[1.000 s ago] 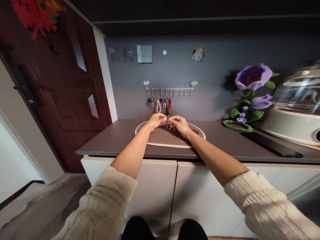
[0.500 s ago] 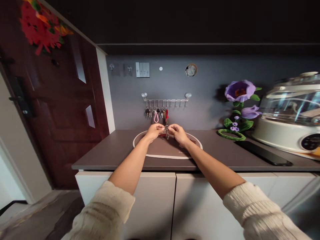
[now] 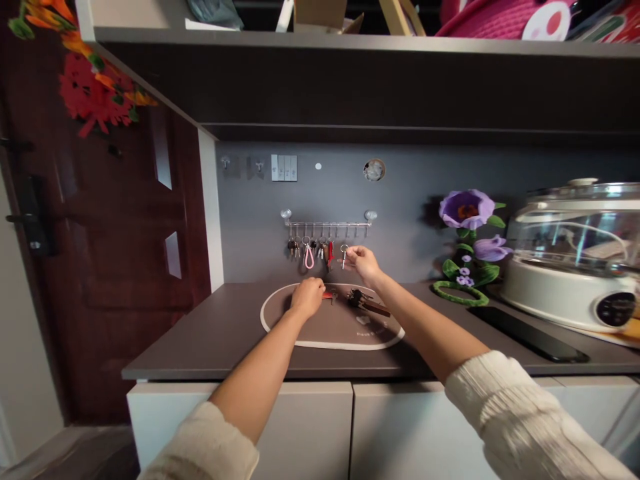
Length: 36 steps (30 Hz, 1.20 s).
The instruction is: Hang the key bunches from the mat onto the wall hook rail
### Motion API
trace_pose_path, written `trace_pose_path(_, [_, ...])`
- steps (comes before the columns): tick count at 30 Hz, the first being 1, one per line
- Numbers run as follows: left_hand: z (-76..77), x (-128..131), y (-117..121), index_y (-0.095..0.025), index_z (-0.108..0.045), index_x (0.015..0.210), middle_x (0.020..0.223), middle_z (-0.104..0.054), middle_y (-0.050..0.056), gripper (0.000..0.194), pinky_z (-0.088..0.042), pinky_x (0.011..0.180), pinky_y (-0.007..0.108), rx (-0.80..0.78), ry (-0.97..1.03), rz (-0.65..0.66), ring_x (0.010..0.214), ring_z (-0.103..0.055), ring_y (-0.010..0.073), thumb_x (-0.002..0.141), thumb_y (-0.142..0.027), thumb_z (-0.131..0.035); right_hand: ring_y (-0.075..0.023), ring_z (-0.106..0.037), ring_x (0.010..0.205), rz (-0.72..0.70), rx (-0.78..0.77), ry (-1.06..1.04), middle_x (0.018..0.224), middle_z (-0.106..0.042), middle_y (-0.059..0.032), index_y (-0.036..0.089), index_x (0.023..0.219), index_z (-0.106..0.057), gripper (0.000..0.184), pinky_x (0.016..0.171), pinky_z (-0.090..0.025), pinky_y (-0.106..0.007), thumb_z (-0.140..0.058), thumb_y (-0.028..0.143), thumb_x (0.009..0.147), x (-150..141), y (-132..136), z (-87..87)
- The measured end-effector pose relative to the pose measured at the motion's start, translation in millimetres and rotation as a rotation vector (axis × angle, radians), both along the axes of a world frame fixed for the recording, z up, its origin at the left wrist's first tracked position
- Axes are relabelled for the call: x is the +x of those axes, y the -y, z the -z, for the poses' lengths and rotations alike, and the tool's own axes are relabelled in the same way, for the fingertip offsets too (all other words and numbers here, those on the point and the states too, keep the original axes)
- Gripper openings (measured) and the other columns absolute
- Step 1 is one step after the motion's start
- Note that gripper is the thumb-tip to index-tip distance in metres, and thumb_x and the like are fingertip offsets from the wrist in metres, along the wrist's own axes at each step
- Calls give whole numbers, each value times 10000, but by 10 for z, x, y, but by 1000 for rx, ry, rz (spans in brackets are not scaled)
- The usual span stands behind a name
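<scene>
The right hand (image 3: 364,264) is pinching a ringed key (image 3: 343,259) between fingertips, below the hook rack (image 3: 330,225). The left hand (image 3: 307,297) is curling over the mat (image 3: 325,328); I cannot tell whether its fingers are gripping anything. A loosening pinch could be dropping the key.

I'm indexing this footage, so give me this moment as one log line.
right hand: holds key ring, below rack | left hand: over mat, grip unclear | dark keys: on mat
</scene>
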<state>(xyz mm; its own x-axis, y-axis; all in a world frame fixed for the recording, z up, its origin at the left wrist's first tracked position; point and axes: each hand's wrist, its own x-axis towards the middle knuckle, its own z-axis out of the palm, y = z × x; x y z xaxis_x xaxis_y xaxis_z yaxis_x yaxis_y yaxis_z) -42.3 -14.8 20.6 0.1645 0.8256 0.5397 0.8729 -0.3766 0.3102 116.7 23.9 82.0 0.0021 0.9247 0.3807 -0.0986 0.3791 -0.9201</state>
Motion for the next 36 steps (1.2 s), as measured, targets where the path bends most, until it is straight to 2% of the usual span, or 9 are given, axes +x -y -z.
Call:
trace_pose_path(6, [19,31,3,-192,-625,868,948,-629,88,264,-387,803,280,-51,-119,-20,907,-565,178,839,-234,-367,-75,-563,505,59,-36,-29,582,-489,30,162,711,-453,70,540,-491,-215,-480,142,773,-46,-256,-195])
trace_pose_path(12, [54,28,-43,-178,-624,857,919,-628,108,289,-392,804,305,-3,-184,-25,904,-567,200,843,-225,-339,-71,-529,443,140,-54,-98,536,-492,29,151,691,-472,115,536,-510,-251,-431,86,777,-171,-503,-304])
trace_pose_path(16, [58,27,-58,-170,-618,861,911,-623,120,300,-399,791,330,19,-213,-28,894,-568,219,847,-225,-324,-70,-535,458,185,-58,-82,540,-513,17,144,705,-490,89,505,-506,-226,-457,98,773,-256,-613,-343])
trace_pose_path(21, [32,36,-56,-175,-618,881,925,-618,114,309,-401,799,324,14,-258,-50,904,-562,209,848,-219,-314,-80,-547,473,256,-84,-99,549,-531,4,138,747,-519,28,479,-504,-218,-508,156,764,-302,-698,-350])
trace_pose_path(29, [35,48,-71,-173,-608,871,910,-619,91,291,-420,787,320,38,-305,-72,888,-570,199,853,-225,-322,-73,-521,432,325,-123,-116,534,-490,22,139,678,-483,101,491,-522,-250,-491,112,775,-312,-732,-274])
trace_pose_path(36, [37,47,-79,-179,-604,861,903,-624,77,273,-421,788,296,35,-315,-85,888,-570,178,851,-216,-334,-46,-478,395,306,-120,-81,531,-473,34,145,666,-465,139,462,-516,-242,-449,103,797,-284,-753,-186])
